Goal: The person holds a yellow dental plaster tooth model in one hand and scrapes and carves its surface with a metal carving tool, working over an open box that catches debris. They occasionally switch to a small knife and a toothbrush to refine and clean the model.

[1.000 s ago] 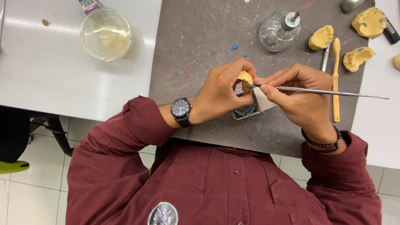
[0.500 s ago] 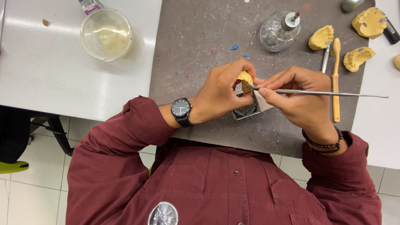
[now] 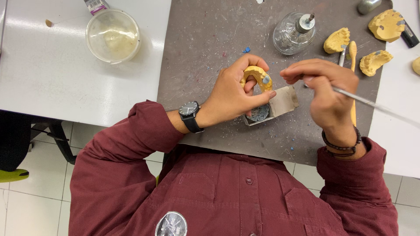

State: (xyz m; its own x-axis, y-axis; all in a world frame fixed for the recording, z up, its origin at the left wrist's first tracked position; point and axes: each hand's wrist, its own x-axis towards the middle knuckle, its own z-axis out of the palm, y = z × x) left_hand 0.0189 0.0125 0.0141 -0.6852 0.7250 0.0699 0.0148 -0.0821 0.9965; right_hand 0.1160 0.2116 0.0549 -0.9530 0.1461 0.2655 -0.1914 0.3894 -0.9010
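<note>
A yellow arch-shaped dental cast [image 3: 257, 75] is gripped in the left hand [image 3: 232, 94], its fingers clamped around the arch with the thumb pressed along its near side, above a grey work mat [image 3: 205, 48]. A black wristwatch [image 3: 190, 115] is worn on that wrist. Just beneath the cast, a small open metal box [image 3: 275, 107] with bluish material inside is seen on the mat. A thin metal instrument [image 3: 372, 105] is pinched in the right hand [image 3: 326, 94], fingers closed together on its shaft, its tip hidden behind them; the hand is held just beside the cast, apart from it. A beaded bracelet [image 3: 341, 146] is worn on the right wrist. Farther up the mat, a glass spirit lamp [image 3: 294, 32] is set, with 3 more yellow casts [image 3: 337, 40] and a yellow-handled tool [image 3: 352, 50] to its right. A clear plastic cup [image 3: 113, 36] is left on the white table [image 3: 52, 74], well apart from both hands.
</note>
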